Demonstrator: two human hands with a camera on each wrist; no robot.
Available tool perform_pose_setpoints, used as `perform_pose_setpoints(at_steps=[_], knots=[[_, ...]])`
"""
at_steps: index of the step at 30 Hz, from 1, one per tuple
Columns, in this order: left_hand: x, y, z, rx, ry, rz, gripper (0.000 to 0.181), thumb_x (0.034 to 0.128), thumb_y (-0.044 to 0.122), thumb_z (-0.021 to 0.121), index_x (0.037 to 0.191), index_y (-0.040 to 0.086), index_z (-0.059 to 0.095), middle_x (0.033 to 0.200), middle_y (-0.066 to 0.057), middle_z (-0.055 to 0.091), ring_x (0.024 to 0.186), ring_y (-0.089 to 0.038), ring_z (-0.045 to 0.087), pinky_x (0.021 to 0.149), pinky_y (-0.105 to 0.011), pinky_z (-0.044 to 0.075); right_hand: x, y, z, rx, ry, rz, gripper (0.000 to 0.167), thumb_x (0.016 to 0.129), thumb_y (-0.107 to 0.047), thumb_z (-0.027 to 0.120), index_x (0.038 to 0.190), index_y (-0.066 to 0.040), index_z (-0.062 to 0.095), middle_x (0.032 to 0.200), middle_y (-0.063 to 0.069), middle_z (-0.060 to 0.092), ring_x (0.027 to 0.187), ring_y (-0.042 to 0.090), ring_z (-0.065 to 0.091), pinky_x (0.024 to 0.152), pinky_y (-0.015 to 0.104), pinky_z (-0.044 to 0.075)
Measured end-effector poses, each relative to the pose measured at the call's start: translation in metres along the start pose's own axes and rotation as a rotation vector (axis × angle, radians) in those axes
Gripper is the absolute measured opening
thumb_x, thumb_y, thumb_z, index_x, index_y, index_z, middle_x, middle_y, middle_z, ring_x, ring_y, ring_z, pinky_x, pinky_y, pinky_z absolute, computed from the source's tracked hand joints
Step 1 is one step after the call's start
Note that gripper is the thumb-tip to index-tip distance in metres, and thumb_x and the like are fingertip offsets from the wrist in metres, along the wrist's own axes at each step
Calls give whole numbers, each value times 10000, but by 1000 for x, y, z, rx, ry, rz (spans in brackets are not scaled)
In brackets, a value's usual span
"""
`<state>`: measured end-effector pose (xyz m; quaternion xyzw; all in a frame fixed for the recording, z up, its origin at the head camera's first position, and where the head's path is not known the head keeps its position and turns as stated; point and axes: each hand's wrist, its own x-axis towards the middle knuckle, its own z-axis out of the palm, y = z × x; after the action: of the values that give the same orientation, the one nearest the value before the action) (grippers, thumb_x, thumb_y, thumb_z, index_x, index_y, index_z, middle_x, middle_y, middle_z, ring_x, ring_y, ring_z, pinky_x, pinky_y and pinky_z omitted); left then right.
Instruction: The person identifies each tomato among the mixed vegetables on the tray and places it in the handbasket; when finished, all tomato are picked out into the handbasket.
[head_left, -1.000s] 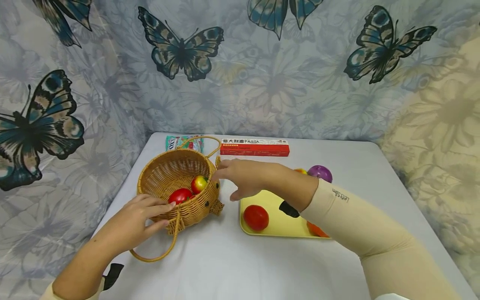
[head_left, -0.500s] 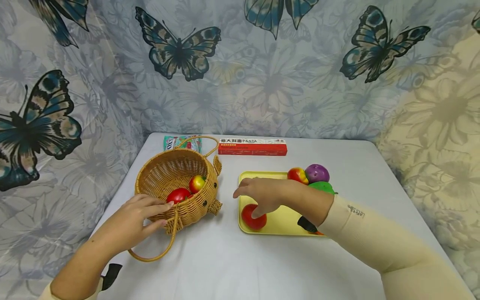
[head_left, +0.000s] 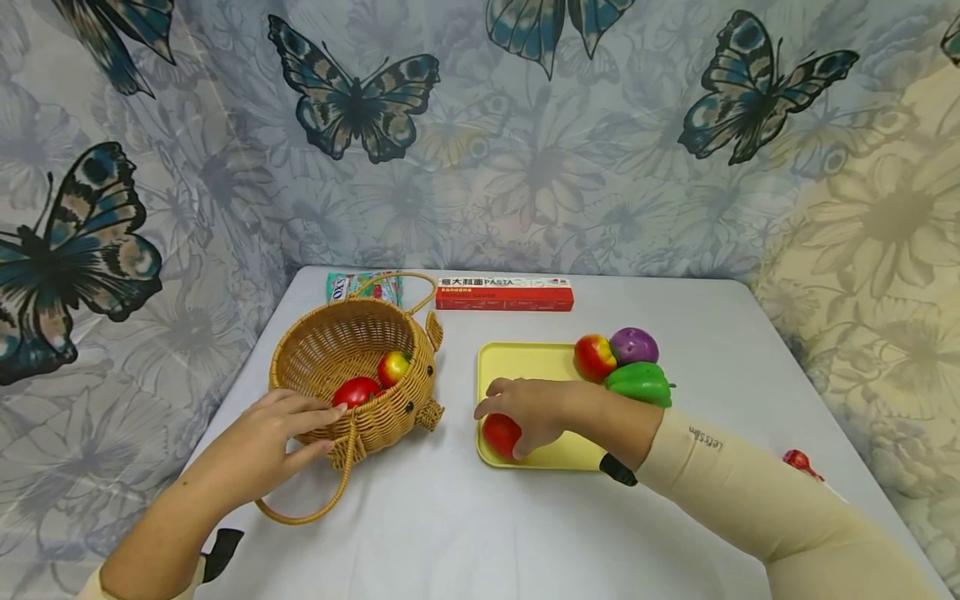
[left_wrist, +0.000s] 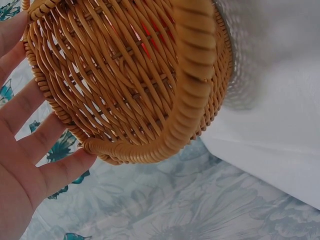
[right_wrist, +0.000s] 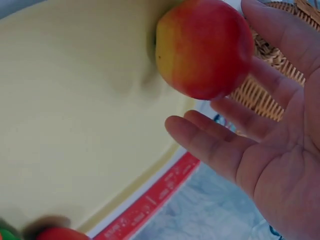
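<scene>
My left hand (head_left: 270, 442) rests on the near rim of a wicker basket (head_left: 397, 425), its fingers fairly straight in the left wrist view. A red tomato-like piece (head_left: 356, 392) and a red-yellow fruit (head_left: 393, 367) lie inside the basket. Over the left end of a yellow tray (head_left: 517, 358), my right hand (head_left: 536, 410) is spread around a red-yellow apple (right_wrist: 207, 50). The right wrist view shows its fingers and thumb loosely extended beside the apple, without a clear grip. Part of the apple is hidden by the hand in the head view.
At the tray's right end lie a red-yellow fruit (head_left: 595, 357), a purple onion-like piece (head_left: 634, 345) and a green bell pepper (head_left: 641, 384). A pasta box (head_left: 504, 295) and a candy bag (head_left: 375, 287) lie behind. A red wrapped item (head_left: 801, 462) is at the right.
My right hand has moved from beside the basket, right and down to the apple on the tray. The left hand has stayed on the basket rim.
</scene>
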<state>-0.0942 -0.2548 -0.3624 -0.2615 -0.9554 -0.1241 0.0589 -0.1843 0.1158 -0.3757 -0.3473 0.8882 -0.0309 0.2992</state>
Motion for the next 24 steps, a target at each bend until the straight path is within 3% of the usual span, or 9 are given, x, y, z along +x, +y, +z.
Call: perform_pose_setpoints(at_steps=[15, 24], knots=[[-1, -1, 0, -8, 2, -2, 417, 873, 253, 826, 1282, 238, 741, 1178, 17, 707, 1137, -259, 607, 949, -505, 544, 7, 2, 13, -5, 16, -29, 701, 787, -239, 894, 1412, -298, 582, 1391, -19, 515, 1213, 171, 522, 885, 304, 580], [0, 0, 0, -5, 9, 2, 418, 865, 249, 833, 1273, 237, 747, 1174, 12, 709, 1123, -253, 611, 944, -500, 548, 6, 5, 12, -2, 29, -37, 663, 781, -256, 899, 1375, -305, 608, 1301, -34, 563, 1174, 159, 533, 861, 297, 581]])
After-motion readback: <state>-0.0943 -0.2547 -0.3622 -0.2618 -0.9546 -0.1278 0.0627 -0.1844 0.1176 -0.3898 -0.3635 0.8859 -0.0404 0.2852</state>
